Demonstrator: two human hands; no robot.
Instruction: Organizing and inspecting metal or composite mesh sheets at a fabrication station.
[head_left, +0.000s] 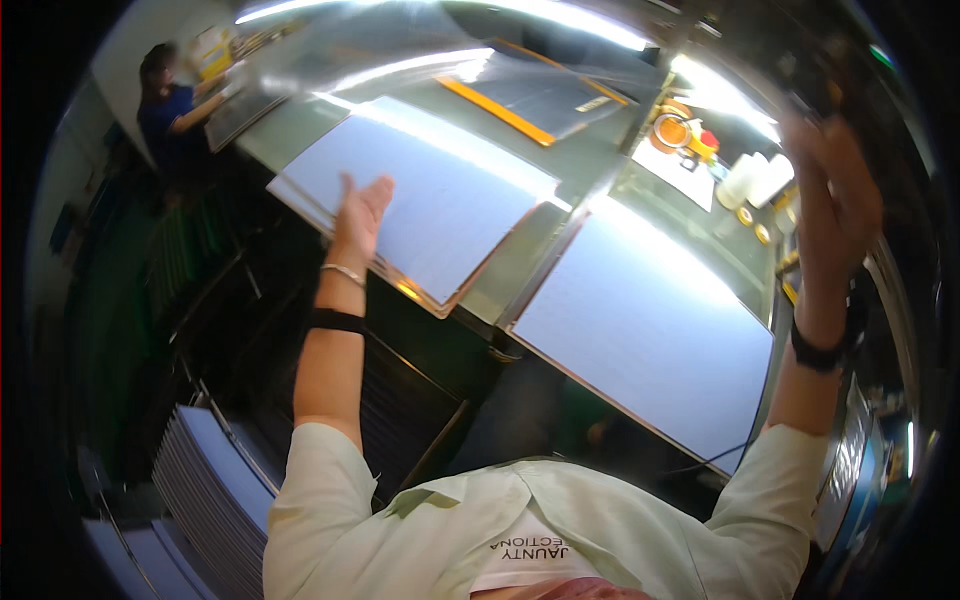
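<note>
My left hand is over the near edge of a flat pale-blue panel on the left of the bench. Its thumb stands apart from the outstretched fingers and nothing is in it. Whether it touches the panel I cannot tell. A second pale-blue panel lies to the right, across a narrow gap. Raised at the far right, my right hand is off to the side of that panel. Motion smears its fingers, so their grip is unclear.
Behind the left panel lies a dark sheet with an orange edge strip. Tape rolls and white rolls stand at the back right. A co-worker handles a panel at far left. Stacked panels stand at lower left.
</note>
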